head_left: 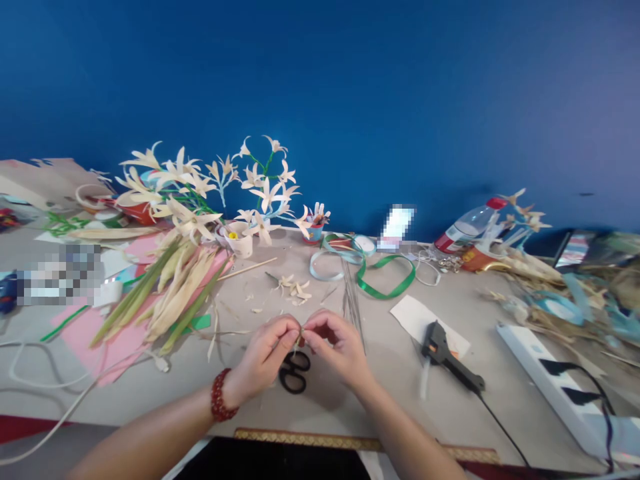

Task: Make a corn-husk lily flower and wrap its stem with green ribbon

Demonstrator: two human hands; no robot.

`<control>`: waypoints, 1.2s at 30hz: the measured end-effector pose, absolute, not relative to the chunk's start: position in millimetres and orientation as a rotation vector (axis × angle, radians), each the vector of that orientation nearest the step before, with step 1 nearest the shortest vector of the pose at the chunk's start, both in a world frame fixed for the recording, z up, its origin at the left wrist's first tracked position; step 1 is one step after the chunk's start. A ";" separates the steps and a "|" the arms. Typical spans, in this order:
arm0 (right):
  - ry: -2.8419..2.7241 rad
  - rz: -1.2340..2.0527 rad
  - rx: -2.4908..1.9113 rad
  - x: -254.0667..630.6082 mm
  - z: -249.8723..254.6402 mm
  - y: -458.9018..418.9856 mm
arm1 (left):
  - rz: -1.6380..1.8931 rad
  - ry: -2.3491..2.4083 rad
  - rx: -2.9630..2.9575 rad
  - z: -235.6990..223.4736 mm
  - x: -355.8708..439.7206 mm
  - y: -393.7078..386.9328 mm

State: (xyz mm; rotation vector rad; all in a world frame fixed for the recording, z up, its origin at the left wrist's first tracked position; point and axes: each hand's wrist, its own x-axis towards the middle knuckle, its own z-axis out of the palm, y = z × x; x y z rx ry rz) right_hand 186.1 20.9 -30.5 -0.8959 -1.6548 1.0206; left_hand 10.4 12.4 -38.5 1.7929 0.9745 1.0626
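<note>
My left hand (270,348), with a red bead bracelet on the wrist, and my right hand (341,345) meet fingertip to fingertip above the table. Both pinch a small, thin pale strip (300,339), mostly hidden by the fingers. Black-handled scissors (293,383) lie directly below, their blades covered by my hands. Just beyond rests a small cluster of cream petals (295,288). To the right of my hands lies a bundle of thin wires (353,310).
Corn husks (175,293) lie on pink paper at left, with cream husk flowers (270,193) behind. Green ribbon (385,294) curls at centre right. A glue gun (453,360) rests partly on white paper (410,313). A power strip (537,380) and plastic bottle (465,227) stand further right.
</note>
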 end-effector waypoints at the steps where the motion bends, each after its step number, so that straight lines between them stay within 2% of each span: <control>1: -1.631 1.050 -0.913 186.5 -30.8 20.9 | 1.058 0.973 1.802 -37.9 9.9 12.7; 4: -1.550 1.162 -0.952 187.9 -31.0 21.4 | 1.038 0.965 1.845 -36.8 8.5 14.7; 9: -1.147 1.765 -0.915 188.4 -35.2 25.3 | 1.040 0.940 1.836 -36.2 8.1 19.6; 13: -0.851 2.031 -0.829 186.7 -39.8 27.7 | 1.054 0.926 1.772 -37.3 8.7 21.4; 23: -0.777 2.107 -0.742 187.0 -39.4 27.2 | 0.973 0.898 1.538 -44.8 10.5 21.8; 31: -0.723 2.185 -0.735 189.0 -41.9 28.5 | 1.138 0.924 2.019 -40.9 5.8 23.6; 36: -0.846 2.095 -0.793 189.3 -42.2 30.2 | 1.154 0.945 2.106 -42.0 4.3 23.6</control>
